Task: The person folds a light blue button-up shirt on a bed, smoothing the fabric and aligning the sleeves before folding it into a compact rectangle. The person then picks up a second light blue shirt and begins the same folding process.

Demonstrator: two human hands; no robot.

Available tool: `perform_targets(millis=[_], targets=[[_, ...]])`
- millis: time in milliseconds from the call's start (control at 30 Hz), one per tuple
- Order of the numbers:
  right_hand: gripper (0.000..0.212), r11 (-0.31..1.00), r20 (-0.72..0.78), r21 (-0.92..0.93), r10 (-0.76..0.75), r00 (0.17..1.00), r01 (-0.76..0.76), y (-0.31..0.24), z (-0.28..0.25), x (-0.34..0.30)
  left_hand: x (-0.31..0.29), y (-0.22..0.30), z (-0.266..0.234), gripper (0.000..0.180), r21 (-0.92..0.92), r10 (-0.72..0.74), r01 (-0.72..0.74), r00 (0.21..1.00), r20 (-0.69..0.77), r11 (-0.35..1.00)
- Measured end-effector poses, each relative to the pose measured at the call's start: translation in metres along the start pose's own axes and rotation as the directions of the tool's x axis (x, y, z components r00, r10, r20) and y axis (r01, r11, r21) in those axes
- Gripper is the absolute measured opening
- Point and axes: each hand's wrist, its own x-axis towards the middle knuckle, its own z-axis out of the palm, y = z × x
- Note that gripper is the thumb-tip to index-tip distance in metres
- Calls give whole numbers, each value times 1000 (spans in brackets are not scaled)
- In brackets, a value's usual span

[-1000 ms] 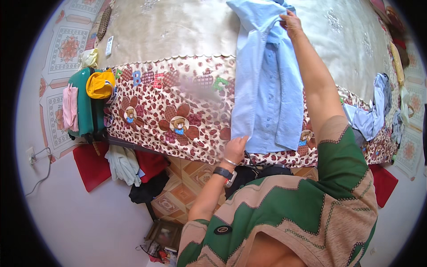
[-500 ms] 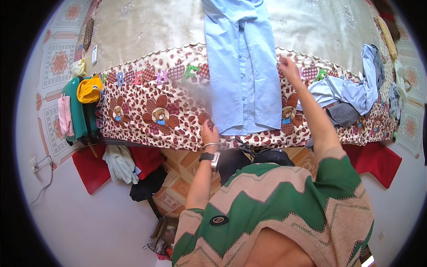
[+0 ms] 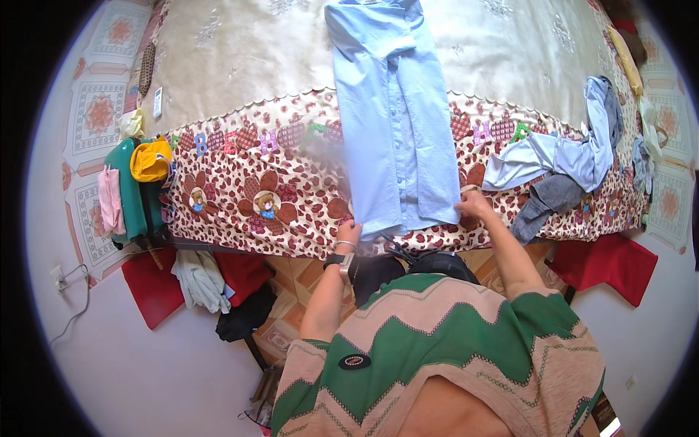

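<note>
A light-blue button-up shirt (image 3: 370, 138) lies lengthwise on the bed, its sides folded inward and its button strip showing down the middle. The far end is bunched over on itself, and the hem faces me. My left hand (image 3: 349, 234) pinches the shirt's near left corner. At the near right corner, my right hand (image 3: 475, 205) has its fingers closed on the hem's edge. A watch and a bracelet are on my left wrist.
The bed carries a leopard-print cover (image 3: 291, 175) and a pale mat (image 3: 240, 58). To the right lie a crumpled light-blue garment (image 3: 542, 156) and a grey cloth (image 3: 547, 200). A green suitcase (image 3: 125, 197) with a yellow cloth (image 3: 150, 160) stands left. A remote (image 3: 158, 102) lies nearby.
My right hand has come down along the shirt's right side to its near corner and closed there. My left hand has shifted slightly nearer, onto the left corner.
</note>
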Motion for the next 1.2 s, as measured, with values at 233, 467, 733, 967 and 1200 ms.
perform_targets(millis=[233,467,733,967,1200], targets=[[20,938,-331,-189,-340,880,291,-117,-127,83,0,23,-16,25,-10,18,-17,993,113,1000],[14,779,-622,-479,-626,470,405,-406,-190,163,10,-9,-6,22,-105,92,-73,977,190,992],[22,609,-478,-790,-542,691,-69,-529,-182,266,13,2,-21,18,-116,55,-18,944,326,993],[22,798,-487,-552,-545,682,243,-510,-185,333,17,14,-40,18,-199,61,30,898,436,980],[33,516,-488,-684,-849,202,515,-475,-156,265,19,11,-36,19,-146,12,61,892,453,987]])
